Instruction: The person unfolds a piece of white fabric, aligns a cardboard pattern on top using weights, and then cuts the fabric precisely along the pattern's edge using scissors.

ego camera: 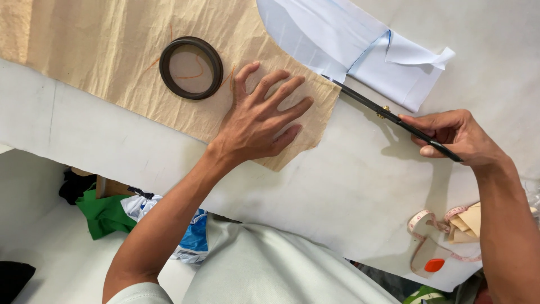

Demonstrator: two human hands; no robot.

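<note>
A beige cloth lies spread on a white table. My left hand presses flat on the cloth's right end, fingers spread. My right hand grips the handles of black scissors, whose blades point up-left and meet the cloth's right edge. A dark round ring rests on the cloth just left of my left hand, over orange chalk lines.
Pale blue-white fabric pieces lie at the top right. A pink measuring tape with an orange chalk piece sits at the table's front right edge. Green and blue cloth and bags lie on the floor, lower left.
</note>
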